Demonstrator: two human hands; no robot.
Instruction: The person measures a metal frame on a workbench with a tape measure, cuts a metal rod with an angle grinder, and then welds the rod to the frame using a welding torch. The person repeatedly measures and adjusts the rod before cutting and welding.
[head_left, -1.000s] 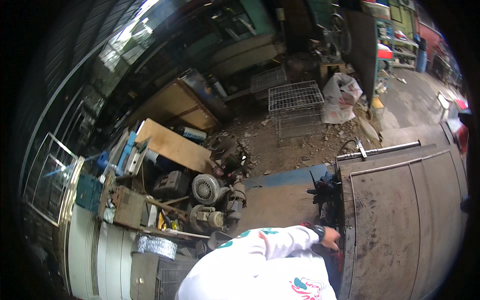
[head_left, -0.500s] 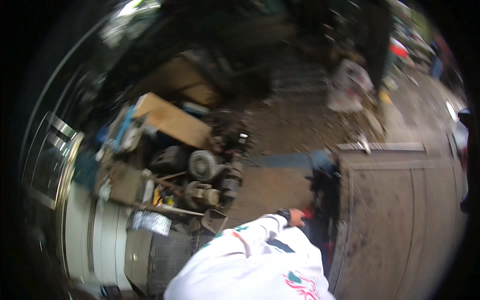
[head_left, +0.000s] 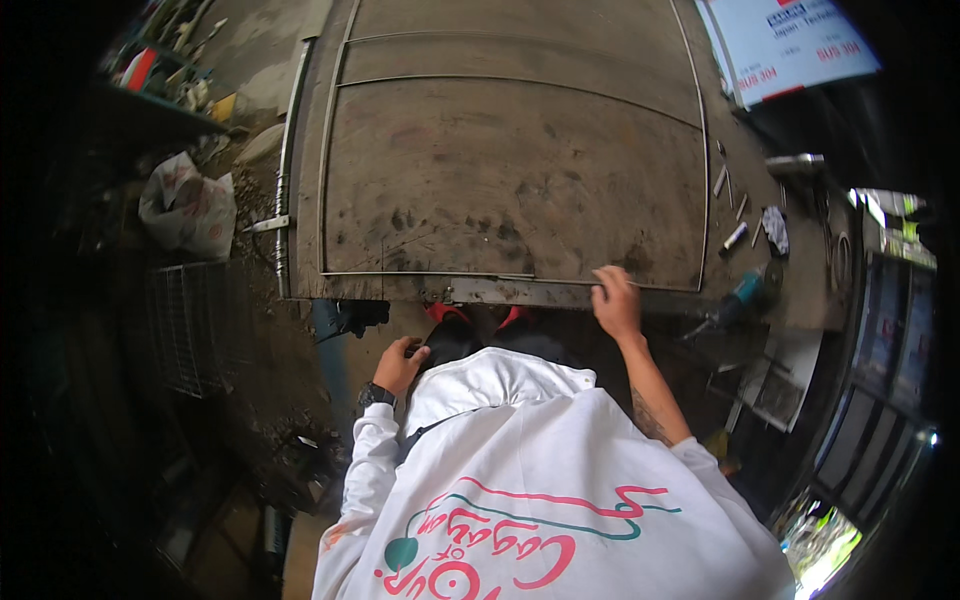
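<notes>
A large rectangular frame of thin metal rods (head_left: pixel 520 80) lies flat on the brown, stained worktable (head_left: pixel 480 160). Two crossbars span its far part. At the table's near edge my right hand (head_left: pixel 616 302) rests with fingers stretched over the near rod; nothing shows in its grip. My left hand (head_left: pixel 399 366), with a black watch (head_left: pixel 376 394) at the wrist, hangs below the table edge beside my leg. Its fingers are loosely bent, slightly apart, and appear to hold nothing.
On the table's right lie a teal power tool (head_left: pixel 745 290), a crumpled silvery wad (head_left: pixel 775 230) and several small rods. A blue-white sheet (head_left: pixel 795 50) stands far right. Left of the table are a white plastic bag (head_left: pixel 188 207) and a wire rack (head_left: pixel 186 330).
My view has swung from the cluttered floor and motors round to the worktable, which now lies straight ahead. Both hands now show; earlier only one could be seen.
</notes>
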